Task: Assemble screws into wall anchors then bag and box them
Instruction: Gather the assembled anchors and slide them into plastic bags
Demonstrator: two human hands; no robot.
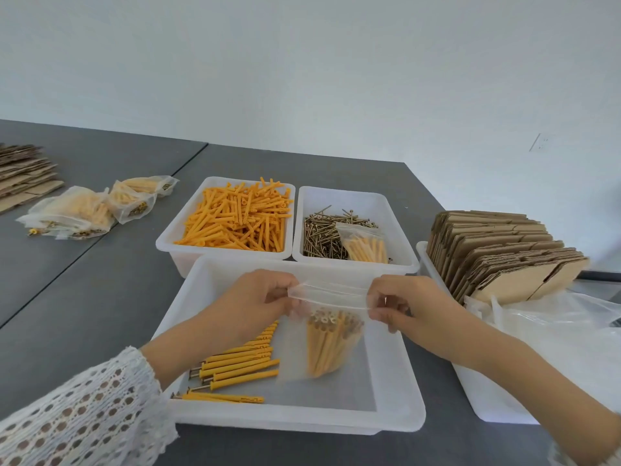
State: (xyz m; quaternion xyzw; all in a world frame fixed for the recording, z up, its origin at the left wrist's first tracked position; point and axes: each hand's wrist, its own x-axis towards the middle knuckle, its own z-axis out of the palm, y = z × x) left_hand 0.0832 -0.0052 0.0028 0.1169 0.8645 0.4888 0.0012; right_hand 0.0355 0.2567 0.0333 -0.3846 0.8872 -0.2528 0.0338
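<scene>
Bag (331,331) of anchors hangs at frame centre, top edge pinched between left hand (265,294) and right hand (408,302).

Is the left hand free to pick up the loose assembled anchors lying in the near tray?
Probably not yet: the left hand pinches the bag top, as does the right hand. The anchors lie uncovered just below it.
</scene>
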